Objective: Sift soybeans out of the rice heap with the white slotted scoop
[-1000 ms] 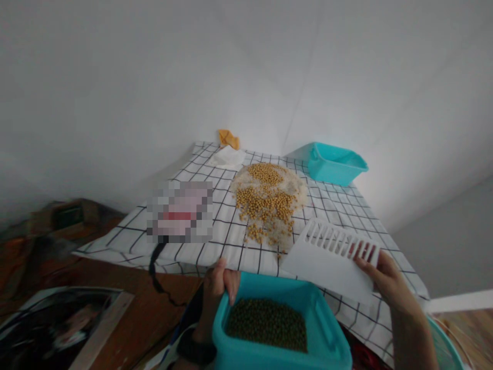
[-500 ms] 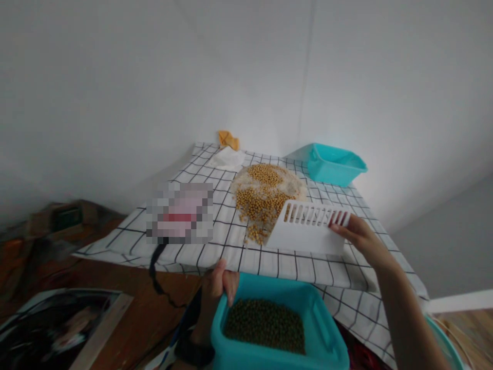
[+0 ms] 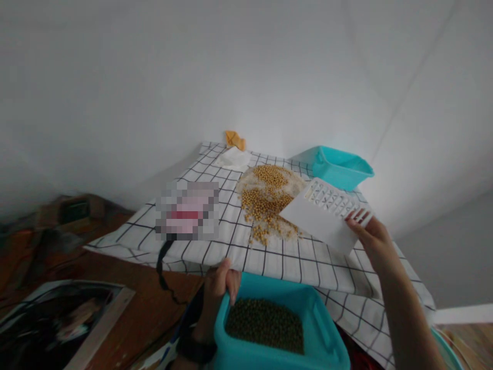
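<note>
My left hand grips the far left rim of a teal tub that holds dark green beans, at the table's near edge. My right hand pinches the slotted end of a white plastic scoop. The scoop's flat edge rests beside a pile of yellow soybeans mixed with white grains on the checked tablecloth.
A second teal tub stands at the table's far right corner. A white cloth and an orange scrap lie at the far edge by the wall. A blurred pink packet lies left of the pile. A dark cord hangs off the front.
My right hand carried the scoop from above the near tub out to the soybean pile, then shifted it to the pile's right side. The left hand stayed on the tub's rim.
</note>
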Tool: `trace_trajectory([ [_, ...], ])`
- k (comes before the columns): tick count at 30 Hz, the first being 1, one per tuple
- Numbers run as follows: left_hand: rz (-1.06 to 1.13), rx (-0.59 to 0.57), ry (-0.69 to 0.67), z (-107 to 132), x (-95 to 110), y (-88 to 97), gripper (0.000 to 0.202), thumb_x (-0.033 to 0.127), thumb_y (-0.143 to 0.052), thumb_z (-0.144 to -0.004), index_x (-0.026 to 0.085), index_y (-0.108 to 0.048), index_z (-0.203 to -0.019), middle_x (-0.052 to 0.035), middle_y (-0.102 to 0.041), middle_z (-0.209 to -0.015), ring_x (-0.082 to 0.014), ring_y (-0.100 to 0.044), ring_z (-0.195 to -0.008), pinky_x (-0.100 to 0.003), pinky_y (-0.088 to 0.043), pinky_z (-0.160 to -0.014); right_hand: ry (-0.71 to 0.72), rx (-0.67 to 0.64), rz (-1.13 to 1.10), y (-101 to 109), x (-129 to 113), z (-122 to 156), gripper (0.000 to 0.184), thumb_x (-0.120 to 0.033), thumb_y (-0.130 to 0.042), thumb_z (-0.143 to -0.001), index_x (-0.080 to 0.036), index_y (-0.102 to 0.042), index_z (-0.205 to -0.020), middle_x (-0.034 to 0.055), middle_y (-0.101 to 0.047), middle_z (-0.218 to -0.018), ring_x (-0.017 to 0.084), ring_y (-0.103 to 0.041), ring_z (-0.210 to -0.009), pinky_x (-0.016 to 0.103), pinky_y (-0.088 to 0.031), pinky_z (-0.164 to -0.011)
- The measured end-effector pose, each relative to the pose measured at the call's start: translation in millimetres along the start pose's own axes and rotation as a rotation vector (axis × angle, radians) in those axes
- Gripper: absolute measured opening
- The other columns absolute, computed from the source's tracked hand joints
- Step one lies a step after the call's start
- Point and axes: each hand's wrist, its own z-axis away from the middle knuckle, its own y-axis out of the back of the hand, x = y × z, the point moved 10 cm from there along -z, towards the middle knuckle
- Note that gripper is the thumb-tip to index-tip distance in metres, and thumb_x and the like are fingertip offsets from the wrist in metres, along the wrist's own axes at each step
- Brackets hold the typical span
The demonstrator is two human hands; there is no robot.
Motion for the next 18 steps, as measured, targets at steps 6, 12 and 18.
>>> trace_trajectory([
  [6, 0.07, -0.043, 0.021, 2, 2, -2.0, 0.08, 0.054, -0.042, -0.102, 0.023, -0.058, -0.031, -0.0023, -0.047, -0.024, -0.0102, -0.043, -0.026, -0.032, -0.031, -0.036, 0.021, 0.236, 0.006, 54, 3, 35, 0.022, -0.043, -0.085, -0.08, -0.026, -0.074, -0.089, 0.0007, -0.073, -0.092, 0.019, -0.066, -0.095, 0.027, -0.05, -0.088],
  [12, 0.091, -0.064, 0.008, 2, -6, -1.7, 0.08, 0.055, -0.042, -0.102, 0.023, -0.047, -0.028, -0.0014, -0.046, -0.023, -0.0091, -0.04, -0.024, -0.033, -0.028, -0.035, -0.073, 0.191, 0.109, 65, 17, 49, 0.026, -0.047, -0.082, -0.081, -0.023, -0.073, -0.089, 0.0031, -0.072, -0.09, 0.022, -0.066, -0.088, 0.028, -0.052, -0.078],
  [18, 0.073, -0.041, 0.005, 3, -11, 3.2, 0.081, 0.05, -0.036, -0.105, 0.023, -0.04, -0.028, -0.0011, -0.043, -0.022, -0.0086, -0.038, -0.023, -0.033, -0.028, -0.035, -0.101, 0.151, 0.088, 58, 21, 54, 0.029, -0.048, -0.082, -0.08, -0.023, -0.075, -0.094, 0.0034, -0.075, -0.092, 0.023, -0.068, -0.092, 0.029, -0.053, -0.083],
])
